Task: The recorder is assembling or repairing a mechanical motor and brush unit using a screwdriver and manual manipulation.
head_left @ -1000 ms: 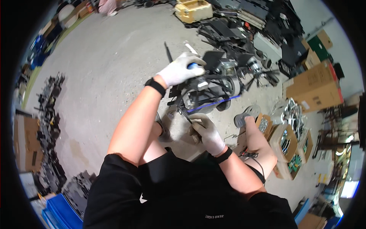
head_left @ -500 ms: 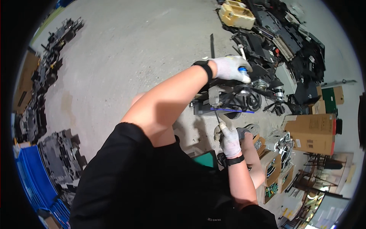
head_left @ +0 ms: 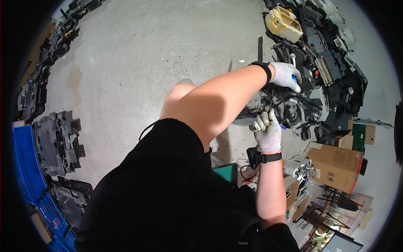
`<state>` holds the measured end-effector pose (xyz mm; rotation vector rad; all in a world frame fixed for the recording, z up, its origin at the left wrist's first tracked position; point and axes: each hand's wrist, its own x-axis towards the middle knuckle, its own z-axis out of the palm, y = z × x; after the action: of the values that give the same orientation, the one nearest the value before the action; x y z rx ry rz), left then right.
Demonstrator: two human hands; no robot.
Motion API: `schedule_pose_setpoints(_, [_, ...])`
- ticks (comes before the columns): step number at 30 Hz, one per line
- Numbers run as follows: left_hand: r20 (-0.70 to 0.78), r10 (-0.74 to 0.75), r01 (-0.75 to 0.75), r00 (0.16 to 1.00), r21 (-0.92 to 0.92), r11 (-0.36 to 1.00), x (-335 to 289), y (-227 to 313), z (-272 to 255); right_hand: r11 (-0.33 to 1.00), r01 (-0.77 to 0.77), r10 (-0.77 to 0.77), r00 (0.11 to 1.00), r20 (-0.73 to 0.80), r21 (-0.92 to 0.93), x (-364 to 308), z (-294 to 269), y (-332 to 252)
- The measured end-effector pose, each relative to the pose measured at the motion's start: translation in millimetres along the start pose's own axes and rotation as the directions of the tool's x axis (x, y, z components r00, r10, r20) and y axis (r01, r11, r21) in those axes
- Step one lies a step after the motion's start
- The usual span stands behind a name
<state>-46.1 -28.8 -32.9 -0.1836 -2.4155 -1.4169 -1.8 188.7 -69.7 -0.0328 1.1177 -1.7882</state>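
Observation:
My left hand (head_left: 286, 77), in a white knit glove, is closed around a small blue object (head_left: 294, 78) above a cluster of dark machine parts (head_left: 293, 110); most of it is hidden by my fingers. My right hand (head_left: 268, 129), also gloved and with its fingers curled, is at the near edge of the same cluster. A thin dark rod seems to run up from its fingertips into the parts, but its kind cannot be made out. A blue strip (head_left: 283, 127) shows just right of the right hand.
Black scrap parts and a cream plastic housing (head_left: 284, 24) are heaped at the far right. A large cardboard box (head_left: 335, 166) stands at the right. Flat dark panels (head_left: 55, 143) lie on the left beside blue crates (head_left: 27, 157). Grey concrete floor (head_left: 138, 54) spreads between them.
The view has shifted, so the scene sits differently in the picture. My right hand has moved up and in against the machine parts, closer to my left hand, which keeps hold of the blue object.

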Motion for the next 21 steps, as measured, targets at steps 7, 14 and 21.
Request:
schedule_pose_setpoints(7, [0.010, -0.026, 0.026, 1.000, -0.012, 1.000, 7, -2, -1, 1.000, 0.024, -0.024, 1.000, -0.018, -0.020, 14, -4, -8])
schedule_pose_setpoints(14, [0.000, 0.008, -0.008, 1.000, 0.010, 1.000, 10, -6, 1, 0.998, 0.059, -0.059, 0.997, -0.047, -0.017, 15, -1, -6])
schedule_pose_setpoints(21, [-0.010, -0.004, 0.004, 1.000, 0.036, 0.999, 12, -5, 1, 0.998, 0.057, -0.058, 0.995, -0.078, -0.010, 15, -3, -5])
